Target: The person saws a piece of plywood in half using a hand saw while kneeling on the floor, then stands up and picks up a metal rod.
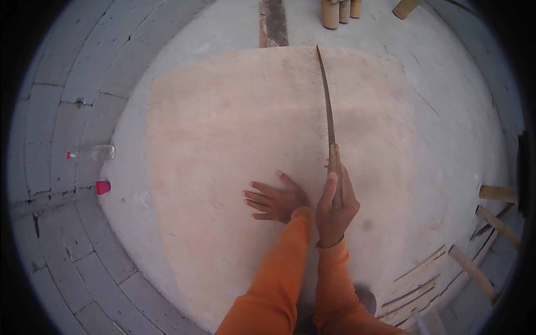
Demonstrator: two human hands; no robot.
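Observation:
A pale, pinkish-beige sheet (234,128), which looks like plywood, spreads out before me on a grey surface. My left hand (276,198) presses on it with the fingers spread, left of the saw. A handsaw with a long, narrow, dark blade (328,106) is in my right hand (337,209), whose fingers wrap round its wooden handle (335,156). The blade points away from me and its tip reaches the sheet's far edge. Whether the teeth sit in a cut or only above the sheet I cannot tell.
A clear bottle with a red cap (103,152) lies at the left, near a pink cup (103,187). Bamboo pieces stand at the far side (330,14); cut bamboo lengths (473,273) and thin strips (410,293) lie at the right. Grey blockwork (50,111) borders the left.

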